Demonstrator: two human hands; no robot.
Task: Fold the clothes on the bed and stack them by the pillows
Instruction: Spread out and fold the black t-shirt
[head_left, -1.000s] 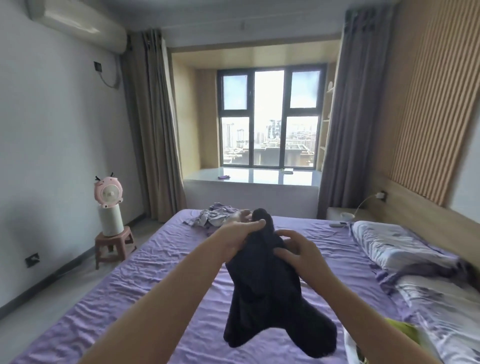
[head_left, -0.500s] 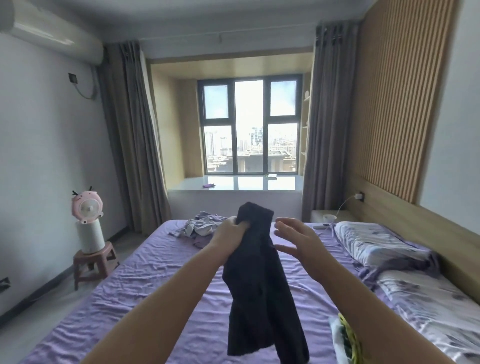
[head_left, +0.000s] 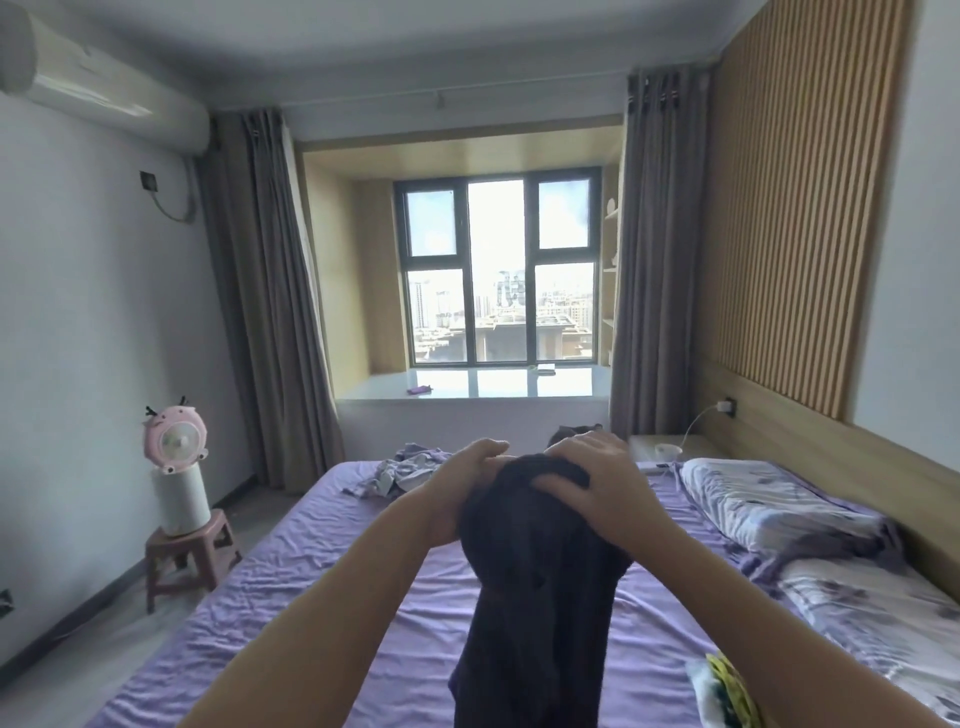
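Note:
A dark navy garment (head_left: 535, 597) hangs in front of me above the purple bed (head_left: 291, 597). My left hand (head_left: 457, 488) grips its top from the left side. My right hand (head_left: 602, 488) lies over the top from the right, fingers curled into the cloth. A crumpled grey and white garment (head_left: 400, 470) lies at the far end of the bed. Two floral pillows (head_left: 763, 499) rest along the headboard at the right. A white and yellow piece of clothing (head_left: 722, 686) shows at the lower right, partly hidden by my right arm.
A pink fan on a white cylinder (head_left: 176, 467) stands on a small stool (head_left: 189, 551) left of the bed. A bedside table (head_left: 670, 447) with a white item is at the far right. Grey curtains flank the bay window (head_left: 498, 270).
My right hand, open and apart from the garment half a second ago, now grasps its top. Both hands have raised the garment higher.

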